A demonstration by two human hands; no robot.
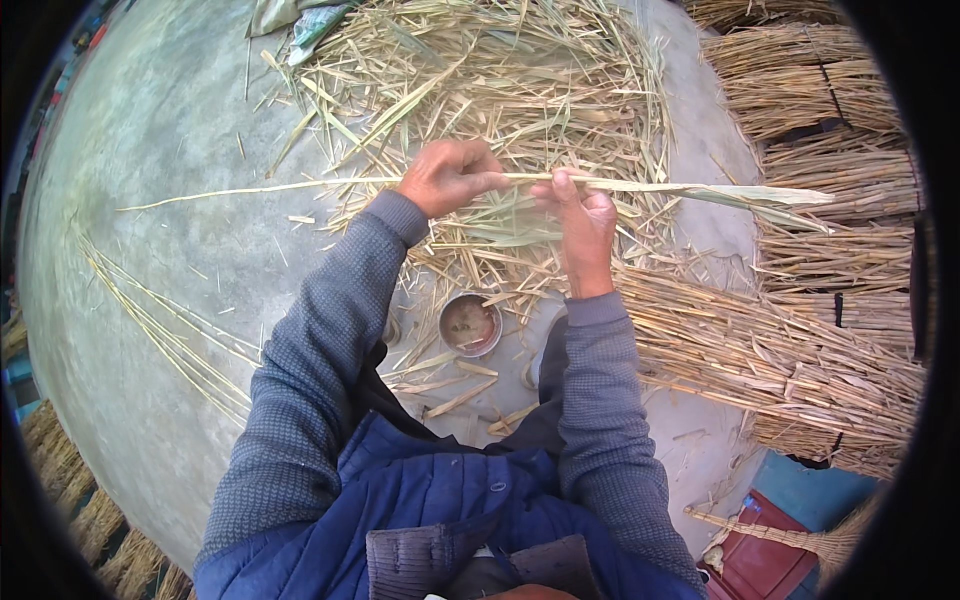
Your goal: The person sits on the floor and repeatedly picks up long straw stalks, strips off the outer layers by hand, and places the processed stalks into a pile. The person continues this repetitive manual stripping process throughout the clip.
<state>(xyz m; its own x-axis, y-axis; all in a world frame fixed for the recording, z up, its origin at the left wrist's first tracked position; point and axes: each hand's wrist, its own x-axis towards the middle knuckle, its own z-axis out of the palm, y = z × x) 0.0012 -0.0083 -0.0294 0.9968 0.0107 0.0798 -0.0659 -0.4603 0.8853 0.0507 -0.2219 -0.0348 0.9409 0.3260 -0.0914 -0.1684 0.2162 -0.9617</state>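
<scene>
From where I stand, the left hand (450, 178) and right hand (583, 220) pinch the long stalk (260, 189), partly over the leaf pile (520, 85). A hard tug could snap it; a loose pinch might drop it.

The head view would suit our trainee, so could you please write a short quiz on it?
1. True or false: the left hand and the right hand both touch the long, thin, pale-yellow stalk.
2. The small, round metal bowl lies: (a) beyond the stalk; (b) between the stalk and the blue padded garment.
3. Which hand is nearer the stalk's wide, leafy end?

Key: 1. True. 2. b. 3. The right hand.
</scene>
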